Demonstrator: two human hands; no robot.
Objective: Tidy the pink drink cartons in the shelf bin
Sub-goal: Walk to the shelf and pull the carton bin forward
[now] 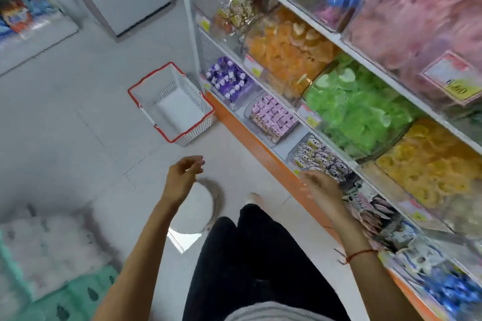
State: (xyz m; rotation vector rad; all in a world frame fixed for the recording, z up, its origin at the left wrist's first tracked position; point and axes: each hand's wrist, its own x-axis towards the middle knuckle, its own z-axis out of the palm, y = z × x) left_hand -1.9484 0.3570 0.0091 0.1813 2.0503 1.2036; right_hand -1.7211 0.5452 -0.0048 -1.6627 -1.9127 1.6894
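The pink cartons [273,118] are packed in rows in 1 clear bin [271,138] on the lowest shelf, too small for counting. 2 hands are seen, both apart from it: the left hand [182,174] is raised over the floor with fingers loosely curled and nothing held; the right hand [322,186] is blurred, so its fingers cannot be told. 1 red-rimmed basket [172,103] stands on the floor beside the shelf. Purple cartons [229,82] lie in the next bin.
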